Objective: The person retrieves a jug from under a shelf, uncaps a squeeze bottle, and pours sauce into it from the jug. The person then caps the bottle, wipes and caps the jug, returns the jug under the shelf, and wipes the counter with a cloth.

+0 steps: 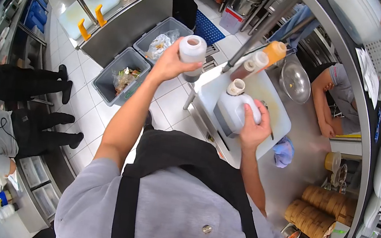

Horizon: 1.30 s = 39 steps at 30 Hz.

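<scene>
My left hand (171, 64) is wrapped round a translucent white squeeze bottle (192, 51), which has no cap and holds dark liquid in its lower part. It is raised beside the corner of the steel counter, above the floor. My right hand (255, 126) grips a larger white plastic jug (236, 112) over the white cutting board (277, 107). The jug's neck is uncapped, and dark liquid shows low inside it. Just beyond the jug stand a brown sauce bottle (243, 71), a pale bottle (259, 60) and an orange bottle (275, 52).
A steel bowl (295, 81) and a crumpled blue cloth (283, 152) lie near the board. Bamboo steamers (311, 214) stand at right. Grey waste bins (99, 87) sit on the floor at left. A shelf post (260, 36) rises past the bottles. Other people stand left and right.
</scene>
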Motion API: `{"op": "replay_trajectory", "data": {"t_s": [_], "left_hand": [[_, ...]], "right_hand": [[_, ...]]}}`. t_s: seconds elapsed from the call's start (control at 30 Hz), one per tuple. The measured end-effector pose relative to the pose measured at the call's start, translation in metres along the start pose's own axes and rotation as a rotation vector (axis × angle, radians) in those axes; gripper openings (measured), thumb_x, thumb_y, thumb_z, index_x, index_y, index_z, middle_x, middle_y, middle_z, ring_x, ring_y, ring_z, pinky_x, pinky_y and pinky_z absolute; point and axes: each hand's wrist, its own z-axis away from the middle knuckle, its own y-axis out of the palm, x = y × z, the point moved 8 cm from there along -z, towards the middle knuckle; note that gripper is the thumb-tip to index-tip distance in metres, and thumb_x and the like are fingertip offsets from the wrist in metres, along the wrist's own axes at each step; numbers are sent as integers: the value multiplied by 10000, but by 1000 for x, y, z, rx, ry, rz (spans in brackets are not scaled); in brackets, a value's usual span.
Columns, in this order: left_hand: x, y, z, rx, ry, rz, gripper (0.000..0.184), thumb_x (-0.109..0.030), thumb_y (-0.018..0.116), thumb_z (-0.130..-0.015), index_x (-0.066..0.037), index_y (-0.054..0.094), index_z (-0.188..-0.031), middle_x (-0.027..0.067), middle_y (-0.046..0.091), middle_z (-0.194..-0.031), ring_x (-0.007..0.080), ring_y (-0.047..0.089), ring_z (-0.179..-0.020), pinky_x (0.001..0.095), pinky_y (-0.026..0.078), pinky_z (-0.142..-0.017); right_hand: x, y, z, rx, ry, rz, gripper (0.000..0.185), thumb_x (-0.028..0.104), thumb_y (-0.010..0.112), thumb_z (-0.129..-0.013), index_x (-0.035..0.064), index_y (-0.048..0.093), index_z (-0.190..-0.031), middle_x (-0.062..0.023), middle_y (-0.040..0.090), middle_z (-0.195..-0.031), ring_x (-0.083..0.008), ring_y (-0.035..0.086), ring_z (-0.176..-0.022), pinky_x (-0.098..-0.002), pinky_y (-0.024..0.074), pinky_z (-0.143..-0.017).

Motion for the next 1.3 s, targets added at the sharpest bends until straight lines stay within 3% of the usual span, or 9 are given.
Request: {"op": "replay_trajectory", "data": {"t_s": [0.13, 0.17, 0.27, 0.4, 0.53, 0.67, 0.73, 0.93, 1.3], "left_hand": [[30, -76, 18, 5, -92, -232, 701, -299, 898, -701, -88, 598, -1299, 123, 705, -1186, 245, 678, -1101, 373, 507, -988], [40, -93, 23, -6, -100, -236, 683, -211, 890, -706, -76, 597, -1308, 105, 698, -1183, 203, 672, -1089, 363, 509, -974], [63, -140, 35, -25, -145, -258, 687, -214, 893, -705, -75, 592, -1307, 107, 712, -1156, 212, 678, -1089, 364, 512, -970], [63, -192, 45, -33, -114, -229, 741, -270, 882, -690, -71, 579, -1336, 163, 694, -1238, 326, 662, -1170, 403, 498, -1013], [62, -234, 50, -43, -138, -195, 708, -251, 875, -704, -75, 587, -1326, 157, 694, -1238, 311, 660, -1168, 400, 493, -1028], [74, -265, 53, -62, -132, -200, 704, -258, 876, -705, -84, 586, -1323, 143, 689, -1246, 319, 655, -1176, 403, 497, -1028], [77, -279, 56, -104, -114, -227, 694, -248, 881, -704, -82, 585, -1309, 134, 697, -1214, 306, 665, -1144, 398, 500, -1007], [91, -312, 70, -197, -173, -264, 707, -260, 877, -695, -83, 576, -1310, 144, 692, -1219, 328, 660, -1149, 411, 502, -1005], [95, -330, 69, -258, -168, -225, 705, -241, 874, -692, -83, 564, -1305, 158, 671, -1231, 365, 641, -1162, 428, 501, -1000]], "right_hand": [[10, 44, -16, 155, 211, -105, 330, 65, 809, -879, -15, 717, -1186, -71, 711, -1070, -142, 656, -951, -279, 522, -869], [20, 59, -17, 209, 166, -67, 339, 61, 807, -879, -10, 718, -1198, -56, 700, -1035, -132, 647, -922, -270, 519, -844], [47, 108, -21, 347, 71, -31, 335, 64, 814, -871, -3, 726, -1187, -38, 677, -981, -122, 632, -886, -259, 511, -813], [89, 181, -26, 439, -1, -63, 320, 71, 828, -855, 2, 738, -1154, -26, 651, -936, -113, 617, -867, -251, 501, -785], [122, 254, -25, 550, -114, -27, 287, 88, 859, -809, 16, 759, -1068, -53, 665, -908, -131, 618, -815, -267, 494, -733], [154, 317, -23, 675, -220, 93, 321, 177, 885, -782, 67, 771, -1062, -89, 687, -881, -191, 621, -802, -311, 498, -748], [176, 347, -17, 786, -443, 281, 333, 177, 882, -789, 61, 762, -1078, -74, 692, -922, -198, 610, -863, -323, 486, -790], [200, 401, -17, 898, -555, 400, 354, 282, 901, -758, 84, 783, -1026, -72, 715, -893, -243, 587, -845, -366, 464, -789], [223, 454, -9, 1114, -601, 339, 339, 256, 868, -796, 87, 790, -1080, -111, 748, -917, -253, 642, -832, -356, 487, -774]]}}
